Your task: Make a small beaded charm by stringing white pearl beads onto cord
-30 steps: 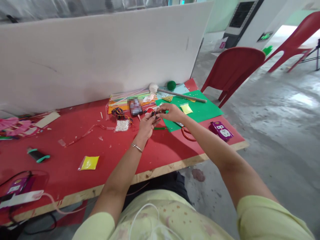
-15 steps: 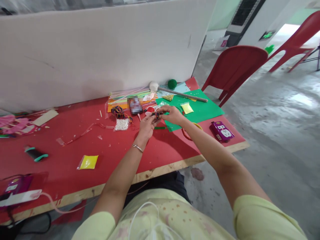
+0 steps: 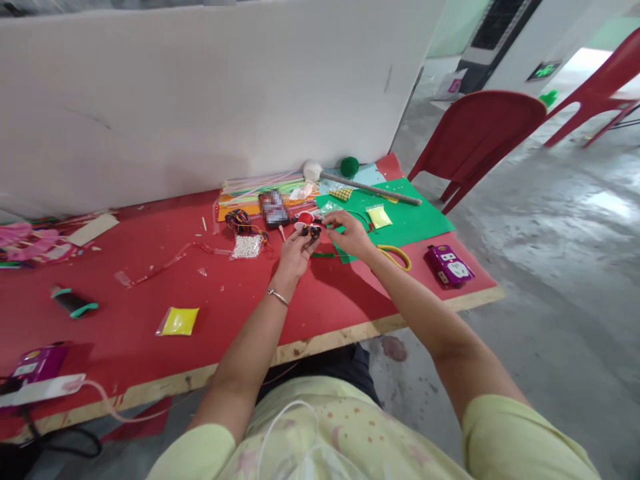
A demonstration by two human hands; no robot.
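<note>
My left hand (image 3: 294,257) is closed around a small dark, multicoloured bundle (image 3: 312,231), which looks like wound cord. To its right, my right hand (image 3: 350,235) has its thumb and forefinger brought together beside the bundle; whatever is in that pinch is too small to make out. Just behind the bundle stands a red-and-white spool (image 3: 304,219), partly hidden. Further left lie a hank of dark coloured cord (image 3: 238,221) and a bag of white beads (image 3: 247,247). Below my right hand, a green-handled tool (image 3: 324,255) rests on the red table covering (image 3: 240,300).
A phone (image 3: 273,208) lies behind the spool. Green sheet (image 3: 425,223), yellow packet (image 3: 379,216), yellow ring (image 3: 403,256) and purple socket block (image 3: 449,265) are on the right. Another yellow packet (image 3: 181,321) lies front left. A white partition (image 3: 200,100) borders the table's back.
My right hand has drawn slightly away from the left, opening a gap between them. The bundle in my left hand shows more clearly. The whole view has shifted a little.
</note>
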